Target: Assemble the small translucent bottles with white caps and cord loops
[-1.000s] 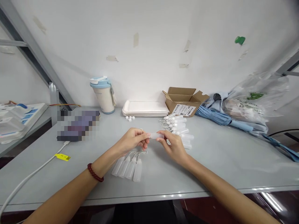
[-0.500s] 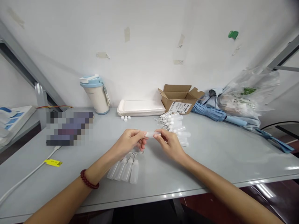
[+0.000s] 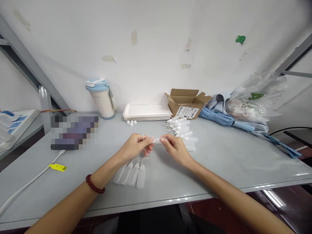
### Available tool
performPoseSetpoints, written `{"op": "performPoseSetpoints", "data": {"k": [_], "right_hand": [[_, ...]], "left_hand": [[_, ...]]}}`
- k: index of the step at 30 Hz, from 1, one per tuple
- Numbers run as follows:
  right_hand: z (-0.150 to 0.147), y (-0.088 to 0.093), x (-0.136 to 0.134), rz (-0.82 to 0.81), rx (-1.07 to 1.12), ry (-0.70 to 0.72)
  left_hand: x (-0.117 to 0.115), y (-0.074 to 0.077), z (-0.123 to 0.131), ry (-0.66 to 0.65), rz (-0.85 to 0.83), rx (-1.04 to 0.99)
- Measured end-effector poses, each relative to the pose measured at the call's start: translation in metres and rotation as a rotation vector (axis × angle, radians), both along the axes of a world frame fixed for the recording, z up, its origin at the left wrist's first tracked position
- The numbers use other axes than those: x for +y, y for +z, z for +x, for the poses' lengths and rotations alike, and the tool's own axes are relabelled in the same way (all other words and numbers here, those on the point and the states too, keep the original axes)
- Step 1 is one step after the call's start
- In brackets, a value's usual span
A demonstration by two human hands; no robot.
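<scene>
Between my two hands, above the middle of the table, is a small translucent plastic bottle, lying sideways. My left hand pinches one end of it between thumb and fingers. On the other end, my right hand closes with thumb and forefinger. My fingers cover much of the bottle, so its cap end cannot be made out. Below my left hand several translucent bottles with thin white curved tubes lie side by side. Past my right hand lies a row of similar bottles with white tops.
Small white caps lie before a stack of white envelopes. Behind are an open cardboard box, a tumbler, a blue umbrella and a plastic bag. A pixelated phone-like object with a white cable is left.
My right hand has slid slightly left along the bottle, so less of it shows between my hands. The view has shifted a little; the other things lie as before.
</scene>
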State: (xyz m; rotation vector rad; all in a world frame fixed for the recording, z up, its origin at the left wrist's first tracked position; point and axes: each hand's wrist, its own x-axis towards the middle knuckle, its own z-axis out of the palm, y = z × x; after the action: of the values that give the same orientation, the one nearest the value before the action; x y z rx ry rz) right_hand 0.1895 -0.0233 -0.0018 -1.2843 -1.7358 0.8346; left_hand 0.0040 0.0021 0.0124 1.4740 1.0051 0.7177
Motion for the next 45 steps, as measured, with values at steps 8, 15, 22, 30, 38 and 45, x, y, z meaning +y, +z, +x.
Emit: {"op": "performPoseSetpoints", "data": {"k": [8,15,22,30,38,45], "right_hand": [[0.002,-0.007,0.006,-0.164,0.183,0.065],[0.034,0.016,0.019,0.119,-0.131,-0.083],[0.103,0.025,0.044,0.276,-0.382,-0.359],[0.113,0.012,0.051,0.346,-0.479,-0.283],[0.061,0.008,0.034,0.920,-0.422,-0.281],[-0.031,-0.008,-0.047,1.394,-0.428,0.763]], "left_hand": [[-0.003,0.002,0.005,0.010,0.107,0.056],[0.010,-0.006,0.000,0.176,0.097,0.007],[0.023,-0.013,-0.008,0.310,0.010,-0.065],[0.027,-0.015,-0.011,0.344,-0.019,-0.080],[0.038,-0.019,-0.013,0.447,-0.039,-0.091],[0.042,-0.024,-0.013,0.461,-0.053,-0.105]]}}
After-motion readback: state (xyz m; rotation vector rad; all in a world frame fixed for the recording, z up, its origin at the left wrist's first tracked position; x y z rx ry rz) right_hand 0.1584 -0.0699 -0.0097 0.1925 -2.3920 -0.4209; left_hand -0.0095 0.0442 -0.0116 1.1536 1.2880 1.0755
